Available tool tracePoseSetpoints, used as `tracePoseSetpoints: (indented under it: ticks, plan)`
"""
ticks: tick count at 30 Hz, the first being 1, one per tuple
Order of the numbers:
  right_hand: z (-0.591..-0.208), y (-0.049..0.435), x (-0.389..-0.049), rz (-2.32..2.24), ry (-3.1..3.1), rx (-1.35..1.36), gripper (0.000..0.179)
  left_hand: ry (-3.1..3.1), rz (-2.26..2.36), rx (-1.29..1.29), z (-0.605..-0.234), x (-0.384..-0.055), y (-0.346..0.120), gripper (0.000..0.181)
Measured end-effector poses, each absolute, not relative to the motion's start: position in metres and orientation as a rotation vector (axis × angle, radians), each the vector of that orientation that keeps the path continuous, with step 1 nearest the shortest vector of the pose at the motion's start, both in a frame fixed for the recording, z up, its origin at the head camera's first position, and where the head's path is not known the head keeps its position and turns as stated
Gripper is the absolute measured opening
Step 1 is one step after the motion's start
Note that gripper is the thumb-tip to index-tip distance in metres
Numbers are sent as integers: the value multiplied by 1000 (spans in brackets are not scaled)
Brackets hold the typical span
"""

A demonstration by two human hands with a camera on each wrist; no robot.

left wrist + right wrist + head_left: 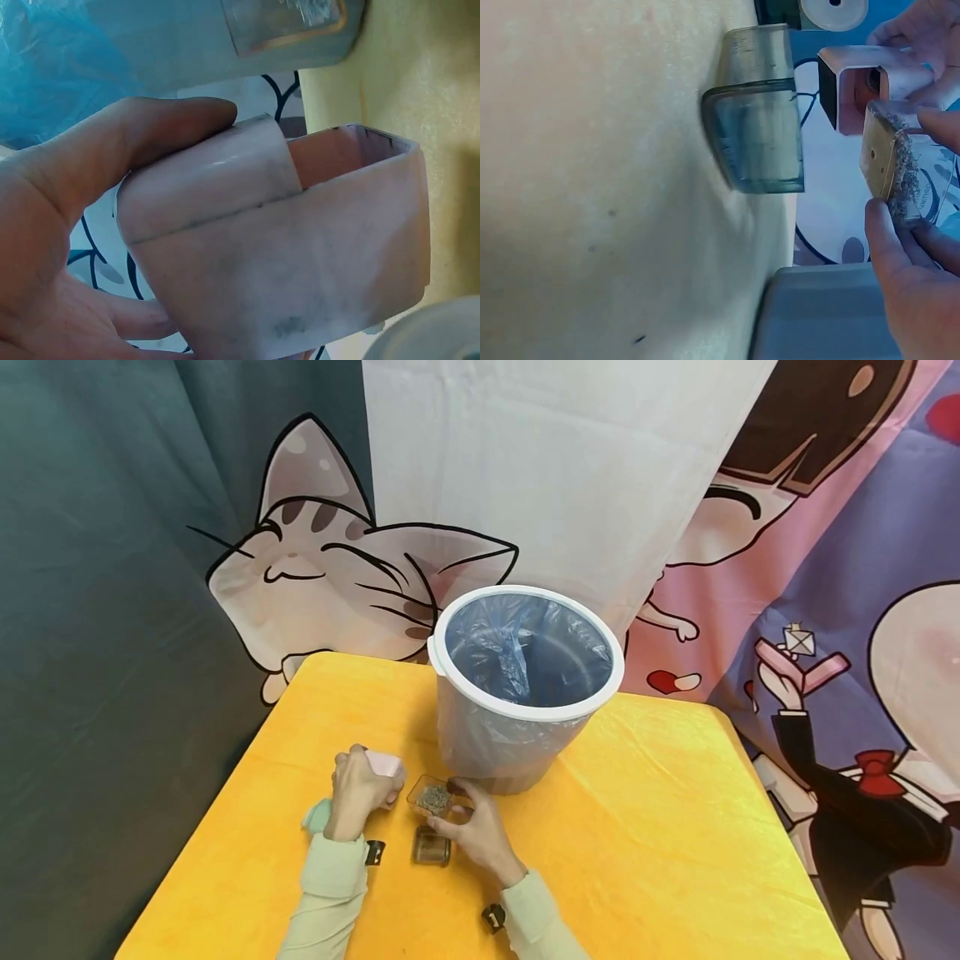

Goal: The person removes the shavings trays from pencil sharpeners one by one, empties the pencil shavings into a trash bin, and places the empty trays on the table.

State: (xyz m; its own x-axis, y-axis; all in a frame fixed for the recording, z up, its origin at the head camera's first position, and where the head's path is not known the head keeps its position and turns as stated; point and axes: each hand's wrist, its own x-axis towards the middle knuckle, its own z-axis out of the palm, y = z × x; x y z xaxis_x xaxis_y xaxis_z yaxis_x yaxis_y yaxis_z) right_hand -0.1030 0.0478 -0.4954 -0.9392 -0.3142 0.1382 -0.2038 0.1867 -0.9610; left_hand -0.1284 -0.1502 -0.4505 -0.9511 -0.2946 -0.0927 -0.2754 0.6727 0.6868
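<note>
My left hand (358, 785) grips a pink pencil sharpener housing (277, 247), thumb along its upper side, with an open hollow compartment at one end. My right hand (480, 831) pinches a small clear shavings box (433, 797) between thumb and fingers; grey shavings (906, 176) lie in it. In the right wrist view the box is close beside the housing's open end and overlaps it. A smoky see-through container (431, 847) stands on the yellow cloth between the forearms. Beside the left wrist lies a mint-green object (317, 817), partly hidden by that hand.
A large bin (536, 713) with a white rim and a blue plastic liner stands just beyond the hands. The table's yellow cloth (645, 827) spreads around it, with a few dark specks near the smoky container. Printed curtains (450, 460) hang behind.
</note>
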Motion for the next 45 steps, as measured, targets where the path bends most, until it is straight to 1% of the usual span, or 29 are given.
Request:
tracePoseSetpoints:
  ticks: [3,10,14,22,31,36,45]
  plan:
    - [-498,50,-103,-1875,2361,-529,60,-2831,-1155,511,-451,-129,-153,71]
    - [-498,58,-100,-1948,2263,-510,60,-2808,-1092,555,-453,-135,-158,61]
    - [-499,62,-99,-1965,2215,-484,62,-2809,-1058,561,-458,-137,-163,60]
    - [-499,70,-96,-1959,2197,-426,65,-2847,-1079,561,-465,-138,-171,67]
    - [-497,74,-93,-1952,2167,-403,64,-2848,-1084,606,-468,-137,-178,72]
    - [-497,76,-90,-1953,2154,-407,64,-2866,-1097,645,-473,-139,-179,77]
    - [-500,79,-87,-1962,2141,-407,62,-2861,-1084,609,-482,-136,-179,76]
